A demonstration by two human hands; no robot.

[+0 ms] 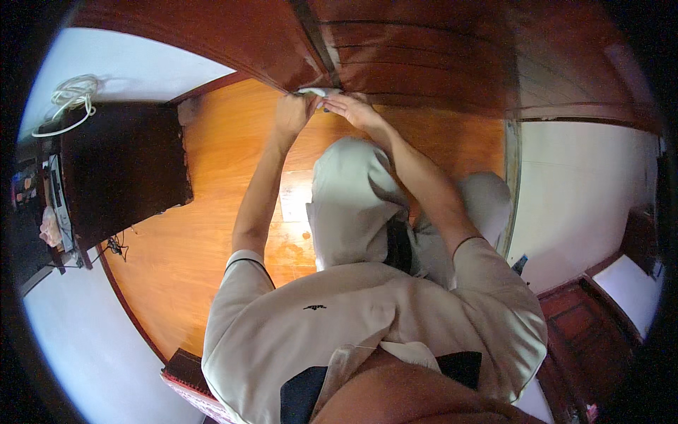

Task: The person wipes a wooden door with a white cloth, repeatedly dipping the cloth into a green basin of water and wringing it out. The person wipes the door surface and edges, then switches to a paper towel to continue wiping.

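A small white piece [313, 91], possibly cloth or paper, lies against the lower edge of a glossy red-brown wooden cabinet [424, 63]. My left hand [294, 112] is curled at its left end, and the fingers seem closed on it. From the other side, my right hand [354, 110] reaches in with fingers stretched out and close together, their tips at the white piece. Whether they grip it is hidden. A dark strip [315, 40] runs down the cabinet front to this spot. A tiny dark blue thing shows just below the right fingertips.
My bent knee [349, 196] rises between my arms above the orange wooden floor [222, 159]. To the left stands a dark cabinet [122, 169], with a coiled white cable [77, 93] by it. A white wall [572, 196] is at right, with a red-brown door [582, 323] behind.
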